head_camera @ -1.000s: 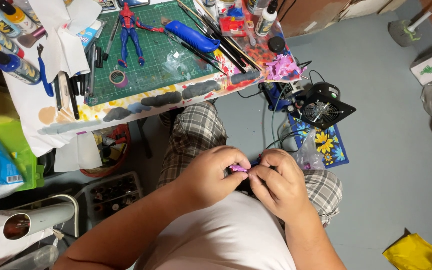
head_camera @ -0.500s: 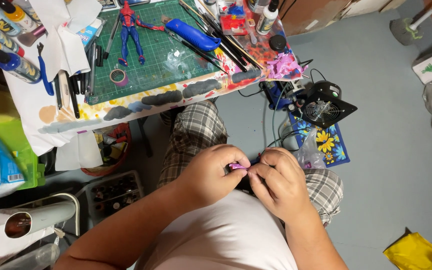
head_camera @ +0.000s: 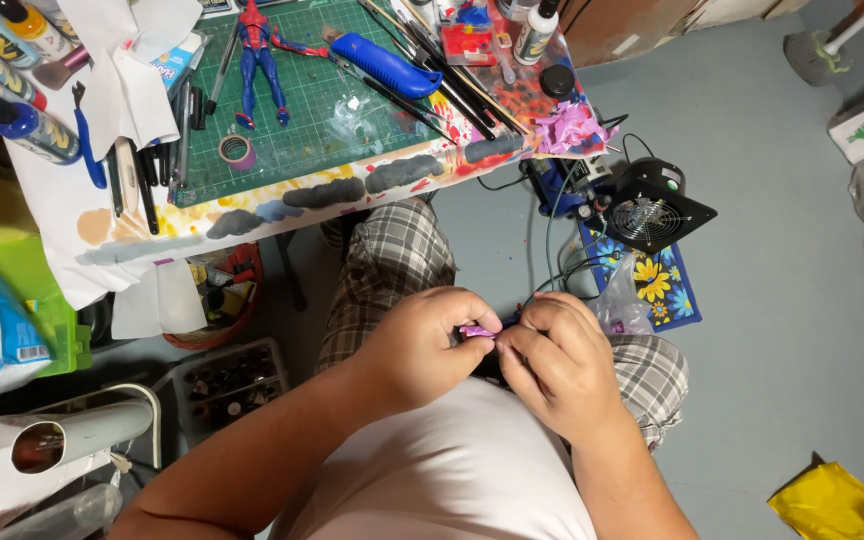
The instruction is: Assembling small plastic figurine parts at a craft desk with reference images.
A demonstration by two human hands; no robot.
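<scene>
Both hands meet over my lap, above the plaid shorts (head_camera: 392,260). My left hand (head_camera: 427,340) pinches a small purple piece (head_camera: 476,331) between thumb and fingers. My right hand (head_camera: 557,360) closes on the same purple piece from the other side, fingertips touching it. Most of the piece is hidden by my fingers. On the table ahead lie a green cutting mat (head_camera: 302,110), a red and blue action figure (head_camera: 257,60), a blue utility knife (head_camera: 387,65) and a small roll of tape (head_camera: 238,151).
Paint bottles (head_camera: 12,100) and white paper cover the table's left side, brushes and a crumpled purple scrap (head_camera: 567,128) its right corner. A black fan (head_camera: 652,210) with cables sits on the floor at right, a yellow bag (head_camera: 837,505) lower right, bins and a tube at left.
My hands stay together on the purple piece, with only small finger shifts. The view has tilted slightly, and nothing on the table moved.
</scene>
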